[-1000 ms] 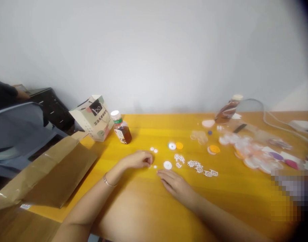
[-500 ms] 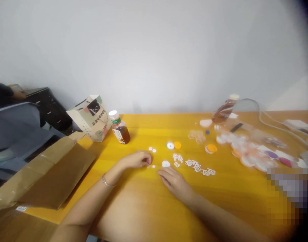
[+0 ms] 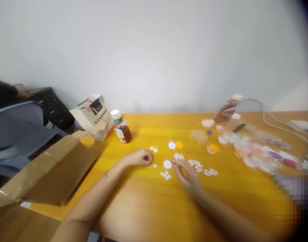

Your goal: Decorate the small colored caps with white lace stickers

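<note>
My left hand (image 3: 142,157) rests on the table with its fingers curled into a pinch. Whatever they hold, if anything, is too small to make out. A small white bead (image 3: 155,166) lies just right of its fingertips, and two small white rings (image 3: 154,149) sit farther back. My right hand (image 3: 189,174) has thumb and forefinger drawn together at the right edge of a round white disc (image 3: 167,164). What is between those tips is unclear. Several white beads (image 3: 165,175) lie in a cluster nearer me. White lace-like cutouts (image 3: 195,164) are spread beyond the right hand.
An orange-and-white round case (image 3: 178,145) and an orange-topped one (image 3: 213,149) lie farther back. A drink bottle (image 3: 123,131) and paper bag (image 3: 95,121) stand left; another bottle (image 3: 227,109) stands right, near clear pieces (image 3: 254,153). A brown bag (image 3: 50,171) leans at the left edge.
My right hand has lifted and shifted right, uncovering the bead cluster, and its thumb and forefinger now meet at the disc's edge. My left hand stays in nearly the same place, still curled.
</note>
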A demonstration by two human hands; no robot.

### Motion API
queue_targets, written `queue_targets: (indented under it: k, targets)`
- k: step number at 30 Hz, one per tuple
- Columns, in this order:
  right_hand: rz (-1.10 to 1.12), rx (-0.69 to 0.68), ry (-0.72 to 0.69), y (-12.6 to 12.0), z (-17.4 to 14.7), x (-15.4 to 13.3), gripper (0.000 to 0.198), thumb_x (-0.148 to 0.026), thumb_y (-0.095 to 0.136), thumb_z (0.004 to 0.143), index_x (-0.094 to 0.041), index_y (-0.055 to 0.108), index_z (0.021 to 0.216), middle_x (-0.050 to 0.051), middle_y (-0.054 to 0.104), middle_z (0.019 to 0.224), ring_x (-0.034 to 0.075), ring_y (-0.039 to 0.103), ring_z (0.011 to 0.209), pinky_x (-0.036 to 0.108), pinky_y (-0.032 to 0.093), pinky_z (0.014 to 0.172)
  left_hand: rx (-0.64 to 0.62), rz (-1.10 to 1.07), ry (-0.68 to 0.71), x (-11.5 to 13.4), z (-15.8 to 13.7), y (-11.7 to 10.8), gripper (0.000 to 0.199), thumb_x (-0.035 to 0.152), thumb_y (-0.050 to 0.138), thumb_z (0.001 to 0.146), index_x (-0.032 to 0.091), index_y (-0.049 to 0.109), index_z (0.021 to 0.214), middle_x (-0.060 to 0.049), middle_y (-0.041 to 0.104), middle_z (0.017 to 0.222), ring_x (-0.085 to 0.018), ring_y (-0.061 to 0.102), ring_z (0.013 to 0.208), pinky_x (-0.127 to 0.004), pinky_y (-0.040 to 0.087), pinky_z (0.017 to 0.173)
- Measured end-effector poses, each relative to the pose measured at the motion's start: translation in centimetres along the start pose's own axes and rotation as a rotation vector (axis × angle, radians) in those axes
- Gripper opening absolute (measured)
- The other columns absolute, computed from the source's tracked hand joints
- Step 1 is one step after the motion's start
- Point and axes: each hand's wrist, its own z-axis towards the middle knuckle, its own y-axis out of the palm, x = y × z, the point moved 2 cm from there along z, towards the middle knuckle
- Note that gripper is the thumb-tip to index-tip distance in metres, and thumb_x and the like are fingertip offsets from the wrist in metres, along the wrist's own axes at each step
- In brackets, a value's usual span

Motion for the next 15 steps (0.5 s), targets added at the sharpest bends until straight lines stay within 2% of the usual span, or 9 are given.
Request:
queue_targets:
  k: [2, 7, 10, 15]
  targets:
    - [-0.059, -0.011, 0.029, 0.0, 0.2, 0.8, 0.022, -0.020, 0.045, 0.081, -0.022, 0.050, 0.103, 0.007, 0.061, 0.093, 0.020, 0.057, 0.087, 0.036, 0.046, 0.079, 0.095, 0.023, 0.031, 0.6, 0.1, 0.1, 0.013, 0.016, 0.046, 0.077, 0.012, 0.059, 0.076, -0.001, 0.061, 0.076, -0.009, 0.052, 0.067, -0.018, 0.039, 0.065]
    - [-0.080, -0.163, 0.085, 1.0, 0.2, 2.1, 0.031, -0.024, 0.052, 0.076, -0.021, 0.047, 0.106, 0.008, 0.059, 0.102, 0.024, 0.055, 0.095, 0.040, 0.046, 0.080, 0.345, 0.049, 0.045, 2.9, 1.2, 1.4, 0.014, 0.019, 0.042, 0.083, 0.015, 0.055, 0.083, -0.002, 0.059, 0.081, -0.011, 0.051, 0.078, -0.022, 0.038, 0.076]
    - [-0.036, -0.212, 0.117, 1.4, 0.1, 2.2, 0.031, -0.024, 0.050, 0.077, -0.021, 0.045, 0.108, 0.007, 0.059, 0.103, 0.022, 0.056, 0.096, 0.039, 0.046, 0.081, 0.400, 0.087, 0.047, 3.7, 2.2, 2.7, 0.014, 0.022, 0.042, 0.084, 0.016, 0.055, 0.082, -0.003, 0.058, 0.081, -0.013, 0.051, 0.079, -0.025, 0.038, 0.077]
    - [-0.010, -0.216, 0.113, 1.3, 0.3, 2.2, 0.030, -0.023, 0.050, 0.077, -0.021, 0.046, 0.107, 0.007, 0.060, 0.102, 0.021, 0.057, 0.095, 0.038, 0.046, 0.081, 0.406, 0.124, 0.040, 3.4, 3.2, 4.3, 0.015, 0.023, 0.042, 0.084, 0.017, 0.056, 0.081, -0.004, 0.059, 0.079, -0.014, 0.052, 0.078, -0.026, 0.038, 0.075]
